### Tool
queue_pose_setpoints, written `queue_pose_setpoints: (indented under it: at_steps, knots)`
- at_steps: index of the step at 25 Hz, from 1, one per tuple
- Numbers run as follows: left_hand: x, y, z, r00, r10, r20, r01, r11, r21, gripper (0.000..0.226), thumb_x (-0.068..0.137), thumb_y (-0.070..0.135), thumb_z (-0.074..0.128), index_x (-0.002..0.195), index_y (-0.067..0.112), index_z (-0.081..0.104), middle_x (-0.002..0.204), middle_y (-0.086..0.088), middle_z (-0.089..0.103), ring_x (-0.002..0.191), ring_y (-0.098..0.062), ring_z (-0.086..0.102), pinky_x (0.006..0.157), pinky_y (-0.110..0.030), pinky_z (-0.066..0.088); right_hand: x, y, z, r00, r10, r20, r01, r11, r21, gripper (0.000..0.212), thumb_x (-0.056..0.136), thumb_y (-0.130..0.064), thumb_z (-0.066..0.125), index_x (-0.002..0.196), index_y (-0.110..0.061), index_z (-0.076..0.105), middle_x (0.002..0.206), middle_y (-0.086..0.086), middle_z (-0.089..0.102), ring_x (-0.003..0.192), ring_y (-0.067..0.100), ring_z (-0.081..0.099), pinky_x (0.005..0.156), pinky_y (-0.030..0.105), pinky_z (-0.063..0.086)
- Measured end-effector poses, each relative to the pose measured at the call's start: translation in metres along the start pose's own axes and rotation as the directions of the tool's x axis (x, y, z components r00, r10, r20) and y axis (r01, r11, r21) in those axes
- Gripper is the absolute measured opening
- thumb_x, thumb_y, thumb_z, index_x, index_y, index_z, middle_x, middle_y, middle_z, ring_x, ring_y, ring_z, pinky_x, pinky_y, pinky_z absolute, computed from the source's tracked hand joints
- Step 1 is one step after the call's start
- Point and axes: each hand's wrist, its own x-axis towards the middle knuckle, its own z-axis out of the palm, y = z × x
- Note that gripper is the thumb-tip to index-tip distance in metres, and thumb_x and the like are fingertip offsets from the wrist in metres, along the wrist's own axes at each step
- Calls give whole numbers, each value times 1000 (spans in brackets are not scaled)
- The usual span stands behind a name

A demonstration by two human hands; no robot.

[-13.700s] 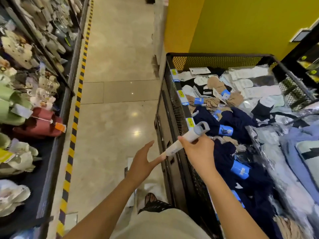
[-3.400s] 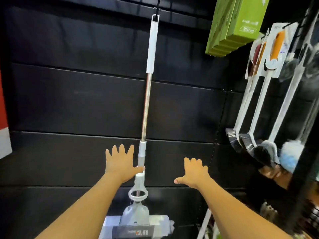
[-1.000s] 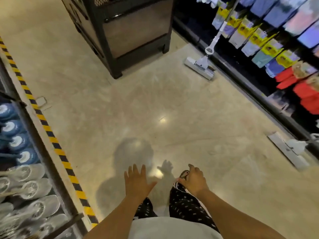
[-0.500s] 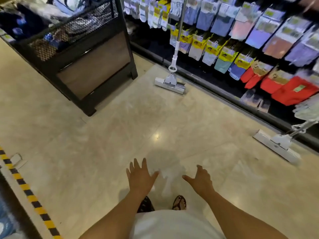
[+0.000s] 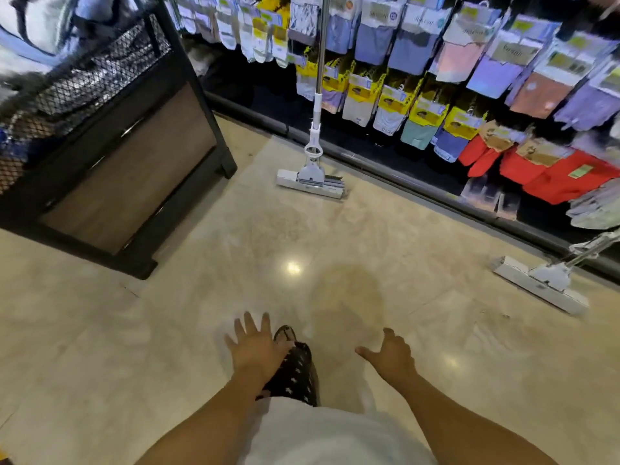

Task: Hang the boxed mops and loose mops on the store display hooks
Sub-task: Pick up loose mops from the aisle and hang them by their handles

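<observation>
A loose white sponge mop stands on the floor ahead, its metal pole leaning against the sock display. A second white mop lies with its head on the floor at the right, its handle running off toward the shelf base. My left hand hovers low in front of me with fingers spread, holding nothing. My right hand is beside it, fingers loosely curled, also empty. Both hands are well short of either mop.
A black mesh bin with a wood panel, full of packaged clothing, stands at the left. Hanging socks and packaged garments fill the rack along the back and right. Beige tile floor lies between. My leg and sandal show below my hands.
My view has moved closer to the standing mop and the sock rack. Both hands stay empty and low; the right hand's fingers have curled a little.
</observation>
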Motion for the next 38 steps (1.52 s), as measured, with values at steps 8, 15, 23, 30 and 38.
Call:
queue_pose_setpoints:
  at_steps: [8,15,23,30,38]
  knots:
    - [137,-14,-133,996,62,-62,-61,998,14,90,89,74,35,156,22,4,163,-16,0,149,-38,1,116,-61,8,73,-189,-68,983,-180,-46,185,930,317,96,80,-57,68,151,-13,22,151,12,35,138,28,33,109,37,33]
    - [194,46,-149,997,67,30,-69,997,44,91,89,74,34,156,23,1,163,-16,-3,149,-39,-1,116,-62,7,138,-162,-114,999,26,-27,-21,981,194,92,81,-56,67,150,-11,25,143,15,45,129,31,44,103,36,41]
    - [319,137,-308,992,-64,-111,70,996,48,91,87,76,35,156,24,6,163,-14,4,149,-38,5,117,-59,14,301,-234,-274,992,-52,-119,85,952,294,88,82,-55,66,148,-11,28,144,17,41,130,34,41,104,41,40]
    - [372,266,-380,984,55,-171,-84,982,-170,90,87,75,35,156,25,7,164,-13,5,149,-35,7,116,-57,14,382,-265,-358,991,-31,-128,67,954,291,85,83,-55,66,146,-10,30,141,18,44,127,36,44,102,44,42]
    - [451,232,-412,997,41,-60,-48,993,-111,87,88,72,40,155,25,9,164,-12,4,149,-37,5,117,-60,14,414,-296,-365,996,64,-56,-46,959,278,84,83,-55,65,145,-10,31,142,17,44,128,35,45,102,41,42]
